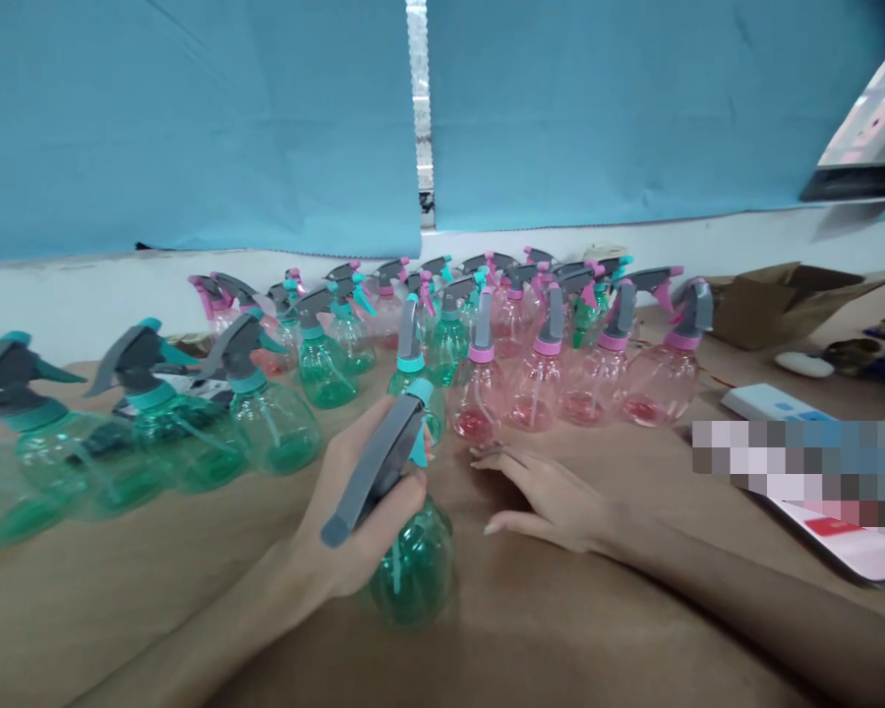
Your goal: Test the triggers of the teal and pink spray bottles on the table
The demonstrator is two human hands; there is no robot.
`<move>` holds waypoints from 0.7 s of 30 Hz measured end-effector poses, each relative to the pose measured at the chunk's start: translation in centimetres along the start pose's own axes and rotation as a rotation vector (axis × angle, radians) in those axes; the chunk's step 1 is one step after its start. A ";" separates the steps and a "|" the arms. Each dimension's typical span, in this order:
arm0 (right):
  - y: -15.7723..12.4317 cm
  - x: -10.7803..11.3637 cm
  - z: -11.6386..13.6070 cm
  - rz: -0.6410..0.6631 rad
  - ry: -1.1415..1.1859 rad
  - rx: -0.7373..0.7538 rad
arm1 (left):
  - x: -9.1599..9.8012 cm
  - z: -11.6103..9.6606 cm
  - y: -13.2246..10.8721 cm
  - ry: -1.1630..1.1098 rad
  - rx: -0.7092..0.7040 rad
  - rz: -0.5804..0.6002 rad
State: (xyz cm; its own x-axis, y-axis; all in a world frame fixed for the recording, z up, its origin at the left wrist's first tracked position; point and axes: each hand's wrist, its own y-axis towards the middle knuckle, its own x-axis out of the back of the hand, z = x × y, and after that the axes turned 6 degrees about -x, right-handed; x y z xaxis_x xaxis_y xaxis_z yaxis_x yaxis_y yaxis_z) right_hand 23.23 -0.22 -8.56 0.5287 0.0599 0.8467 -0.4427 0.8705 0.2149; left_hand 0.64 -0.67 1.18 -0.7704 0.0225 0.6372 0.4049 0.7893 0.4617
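Observation:
My left hand is wrapped round the neck of a green spray bottle with a grey and turquoise trigger head. The bottle is upright, its clear round body showing below my fingers. To its right, my right hand is low over the table, fingers apart, holding nothing. Just beyond that hand stands a pink spray bottle, one of several in a row. Another green spray bottle stands left of my left hand, beside several more green ones. Whether my right fingertips touch the table I cannot tell.
Many green and pink spray bottles crowd the back of the brown table. At the right are an open cardboard box, a white oval object, a white box and a partly blurred phone. Blue cloth hangs behind.

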 end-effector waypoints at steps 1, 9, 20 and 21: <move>0.0 0.0 0.1 0.003 0.006 0.001 | 0.0 -0.1 0.0 -0.011 -0.003 0.003; -0.1 -0.5 0.1 0.008 -0.034 0.013 | -0.2 0.0 0.0 -0.056 -0.006 0.009; -0.2 -0.8 -0.1 -0.005 -0.029 0.018 | -0.9 0.4 -0.3 -0.148 0.020 -0.018; -0.2 -0.8 -0.1 -0.003 -0.030 0.014 | -1.0 0.5 -0.3 -0.148 0.018 -0.023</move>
State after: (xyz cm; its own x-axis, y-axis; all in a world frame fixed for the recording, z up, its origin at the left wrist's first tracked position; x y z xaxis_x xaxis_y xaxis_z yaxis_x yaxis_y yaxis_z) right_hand 22.96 -0.40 -9.33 0.5080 0.0423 0.8603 -0.4512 0.8638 0.2240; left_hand 1.01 -0.67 0.11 -0.8444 0.0935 0.5275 0.3783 0.8013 0.4635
